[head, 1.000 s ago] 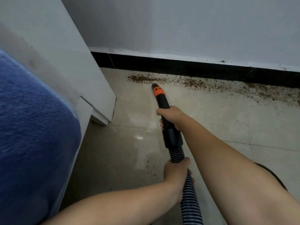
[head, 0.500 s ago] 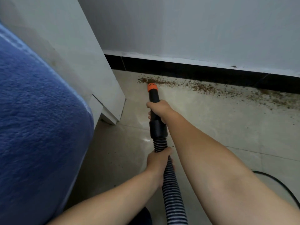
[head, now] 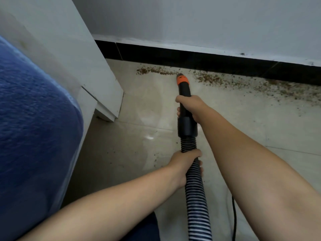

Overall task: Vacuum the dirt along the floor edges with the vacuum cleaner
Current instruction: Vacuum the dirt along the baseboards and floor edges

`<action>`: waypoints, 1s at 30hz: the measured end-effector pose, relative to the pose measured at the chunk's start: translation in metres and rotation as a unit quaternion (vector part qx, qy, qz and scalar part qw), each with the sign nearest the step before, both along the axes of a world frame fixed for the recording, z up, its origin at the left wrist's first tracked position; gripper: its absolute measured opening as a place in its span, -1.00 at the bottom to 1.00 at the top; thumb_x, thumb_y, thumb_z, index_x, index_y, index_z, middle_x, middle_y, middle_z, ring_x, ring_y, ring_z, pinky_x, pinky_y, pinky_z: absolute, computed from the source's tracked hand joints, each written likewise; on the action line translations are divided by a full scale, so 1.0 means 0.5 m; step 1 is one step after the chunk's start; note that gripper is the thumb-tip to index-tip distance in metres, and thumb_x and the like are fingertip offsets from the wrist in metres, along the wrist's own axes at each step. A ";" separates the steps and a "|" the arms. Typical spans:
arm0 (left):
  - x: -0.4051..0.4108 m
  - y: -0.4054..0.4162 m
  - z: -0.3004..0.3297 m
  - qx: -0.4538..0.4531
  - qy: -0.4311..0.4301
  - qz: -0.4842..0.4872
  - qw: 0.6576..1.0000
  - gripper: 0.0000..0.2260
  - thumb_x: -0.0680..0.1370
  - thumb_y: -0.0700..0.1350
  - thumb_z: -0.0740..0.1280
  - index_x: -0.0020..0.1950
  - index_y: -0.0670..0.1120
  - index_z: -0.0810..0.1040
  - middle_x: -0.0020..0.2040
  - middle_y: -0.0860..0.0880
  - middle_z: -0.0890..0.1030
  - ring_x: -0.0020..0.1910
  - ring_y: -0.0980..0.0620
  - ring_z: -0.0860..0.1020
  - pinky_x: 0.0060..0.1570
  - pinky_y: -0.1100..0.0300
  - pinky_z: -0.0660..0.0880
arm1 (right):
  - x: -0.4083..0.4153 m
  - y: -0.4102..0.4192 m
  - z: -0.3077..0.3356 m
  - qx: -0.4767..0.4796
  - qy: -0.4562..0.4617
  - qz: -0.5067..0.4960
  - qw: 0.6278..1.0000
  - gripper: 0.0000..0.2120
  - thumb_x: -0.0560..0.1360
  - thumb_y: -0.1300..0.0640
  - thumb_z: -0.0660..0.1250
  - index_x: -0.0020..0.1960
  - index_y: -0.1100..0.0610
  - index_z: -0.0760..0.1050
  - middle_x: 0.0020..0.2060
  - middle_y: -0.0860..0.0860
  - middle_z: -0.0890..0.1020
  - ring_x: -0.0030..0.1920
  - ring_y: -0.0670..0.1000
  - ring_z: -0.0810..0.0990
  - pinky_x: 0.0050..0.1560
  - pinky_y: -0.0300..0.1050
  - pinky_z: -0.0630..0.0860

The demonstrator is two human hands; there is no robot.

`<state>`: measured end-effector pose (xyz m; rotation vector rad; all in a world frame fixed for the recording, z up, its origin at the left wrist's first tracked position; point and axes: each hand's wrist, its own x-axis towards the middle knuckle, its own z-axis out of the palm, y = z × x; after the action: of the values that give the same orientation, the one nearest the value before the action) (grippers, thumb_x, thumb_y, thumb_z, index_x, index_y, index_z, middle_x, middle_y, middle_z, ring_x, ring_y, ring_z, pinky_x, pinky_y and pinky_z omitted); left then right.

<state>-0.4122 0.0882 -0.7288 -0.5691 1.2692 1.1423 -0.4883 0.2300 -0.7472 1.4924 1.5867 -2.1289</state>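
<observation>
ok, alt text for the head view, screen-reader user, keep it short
A person's right hand grips a black vacuum nozzle whose orange tip sits in a line of brown dirt along a black baseboard, while the left hand holds the ribbed hose. A blue cushion fills the left side.

Orange-tipped black nozzle (head: 184,91), black-and-white ribbed hose (head: 196,197), brown dirt (head: 225,80), blue fabric (head: 31,119).

no legible text, label, brand, number or sign anywhere in view
</observation>
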 end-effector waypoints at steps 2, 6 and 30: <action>-0.004 -0.004 -0.002 -0.009 0.006 0.029 1.000 -0.92 0.50 -0.26 0.36 -0.12 -0.21 0.47 -0.39 -0.12 0.48 -0.55 -0.01 0.45 -0.43 0.18 0.46 | -0.023 -0.017 0.000 0.002 -0.006 0.025 1.000 -0.79 0.49 0.24 0.33 0.06 0.28 0.37 -0.40 0.12 0.47 -0.52 0.04 0.46 -0.55 -0.23 0.47; -0.034 -0.020 -0.003 -0.027 0.031 0.065 0.997 -0.85 0.51 -0.22 0.39 0.02 -0.23 0.50 -0.31 -0.13 0.50 -0.48 -0.03 0.46 -0.49 0.23 0.46 | -0.078 -0.054 -0.004 -0.006 0.006 0.056 0.998 -0.78 0.48 0.25 0.33 0.06 0.27 0.37 -0.40 0.13 0.49 -0.52 0.04 0.47 -0.54 -0.23 0.46; -0.038 0.007 -0.015 -0.008 0.001 0.025 1.000 -0.90 0.51 -0.25 0.35 -0.14 -0.17 0.44 -0.36 -0.10 0.46 -0.51 -0.01 0.43 -0.42 0.19 0.43 | -0.049 -0.002 -0.021 0.046 -0.020 -0.027 0.998 -0.82 0.48 0.22 0.33 0.00 0.24 0.37 -0.39 0.13 0.48 -0.51 0.05 0.46 -0.56 -0.24 0.46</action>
<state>-0.4313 0.0920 -0.7361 -0.6149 1.2736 1.1745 -0.5130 0.2289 -0.7575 1.6130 1.6701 -2.0654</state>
